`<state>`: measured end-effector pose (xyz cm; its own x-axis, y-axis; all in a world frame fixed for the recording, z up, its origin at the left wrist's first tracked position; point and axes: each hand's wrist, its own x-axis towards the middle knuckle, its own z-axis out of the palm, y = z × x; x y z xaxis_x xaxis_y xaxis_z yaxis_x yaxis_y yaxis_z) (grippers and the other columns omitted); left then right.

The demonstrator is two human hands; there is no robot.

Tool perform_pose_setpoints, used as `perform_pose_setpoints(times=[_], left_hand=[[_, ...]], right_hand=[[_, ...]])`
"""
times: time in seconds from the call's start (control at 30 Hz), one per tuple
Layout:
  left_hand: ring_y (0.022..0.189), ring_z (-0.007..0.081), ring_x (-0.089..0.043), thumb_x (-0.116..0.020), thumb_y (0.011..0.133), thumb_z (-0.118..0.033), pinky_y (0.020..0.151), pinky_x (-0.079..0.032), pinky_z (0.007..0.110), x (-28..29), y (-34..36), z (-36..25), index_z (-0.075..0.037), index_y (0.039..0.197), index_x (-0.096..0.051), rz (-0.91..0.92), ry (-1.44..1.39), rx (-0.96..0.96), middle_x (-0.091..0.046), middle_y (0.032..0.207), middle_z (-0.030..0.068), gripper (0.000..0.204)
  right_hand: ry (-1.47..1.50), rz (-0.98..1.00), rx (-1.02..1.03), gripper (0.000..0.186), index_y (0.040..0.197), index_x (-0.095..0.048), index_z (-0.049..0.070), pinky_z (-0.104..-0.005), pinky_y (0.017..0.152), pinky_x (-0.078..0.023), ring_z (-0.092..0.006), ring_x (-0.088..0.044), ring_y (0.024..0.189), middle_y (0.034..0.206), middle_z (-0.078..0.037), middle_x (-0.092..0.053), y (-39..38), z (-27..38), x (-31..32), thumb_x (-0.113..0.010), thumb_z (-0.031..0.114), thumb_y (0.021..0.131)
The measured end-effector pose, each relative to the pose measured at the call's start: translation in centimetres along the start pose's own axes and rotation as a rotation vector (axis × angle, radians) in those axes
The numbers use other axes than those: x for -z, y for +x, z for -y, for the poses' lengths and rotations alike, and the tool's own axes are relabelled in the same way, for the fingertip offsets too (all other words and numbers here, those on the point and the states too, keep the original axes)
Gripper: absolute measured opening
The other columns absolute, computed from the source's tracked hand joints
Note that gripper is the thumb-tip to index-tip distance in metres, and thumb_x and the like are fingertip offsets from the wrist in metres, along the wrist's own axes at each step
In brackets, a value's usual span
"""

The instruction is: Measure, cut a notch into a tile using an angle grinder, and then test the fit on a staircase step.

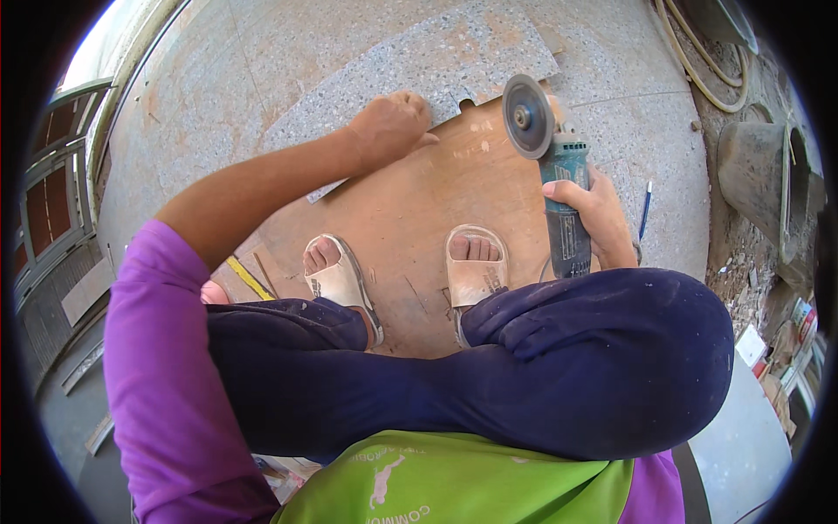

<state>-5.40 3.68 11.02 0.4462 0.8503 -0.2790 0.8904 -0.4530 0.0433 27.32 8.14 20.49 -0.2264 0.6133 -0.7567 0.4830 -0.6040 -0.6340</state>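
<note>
left hand: fingers curled at speckled slab, cannot tell if gripping | right hand: wrapped around grinder | grinder: over brown board's right side, disc near slab | sandals: on board

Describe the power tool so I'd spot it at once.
Start at the brown board under the cream sandals, then go to the right hand at its right side. That hand grips the angle grinder, a teal-and-black cylinder tipped with a round grey disc. The disc sets it apart from the slim blue pen or pencil nearby.
</note>
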Motion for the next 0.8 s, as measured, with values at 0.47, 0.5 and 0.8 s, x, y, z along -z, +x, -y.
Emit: perform_pose_setpoints(times=[0.47,0.5,0.8], left_hand=[[0.143,0.0423,-0.039,-0.086,0.072,-0.050,0.119,-0.035,0.048,-2.6,-5.1,12.4,-0.004,0.160,-0.020,0.213,-0.531,0.385,-0.037,0.156,0.0271,0.120],[0.144,0.0415,-0.038,-0.086,0.072,-0.049,0.120,-0.033,0.048,-2.8,-5.0,12.5,-0.008,0.161,-0.020,0.263,-0.622,0.409,-0.038,0.156,0.0259,0.118],[0.143,0.0415,-0.040,-0.084,0.071,-0.057,0.121,-0.032,0.047,-4.6,-5.2,13.0,-0.012,0.163,-0.013,0.209,-0.660,0.329,-0.043,0.150,0.0285,0.124]], right_hand=[[-0.446,-0.026,0.001,0.047,0.098,-0.068,-0.005,-0.0337,0.069,-0.050,-0.0201,-0.065,0.075,0.083,-0.013,-0.069,1.4,0.9,-2.8,-0.081,0.031,0.071],[-0.439,-0.030,0.007,0.047,0.098,-0.068,-0.005,-0.0341,0.069,-0.050,-0.0205,-0.065,0.075,0.082,-0.013,-0.069,1.6,0.8,-2.9,-0.081,0.031,0.071],[-0.485,-0.041,0.038,0.046,0.097,-0.067,-0.005,-0.0347,0.068,-0.050,-0.0200,-0.064,0.073,0.081,-0.013,-0.068,2.2,1.6,-4.2,-0.081,0.030,0.071]])
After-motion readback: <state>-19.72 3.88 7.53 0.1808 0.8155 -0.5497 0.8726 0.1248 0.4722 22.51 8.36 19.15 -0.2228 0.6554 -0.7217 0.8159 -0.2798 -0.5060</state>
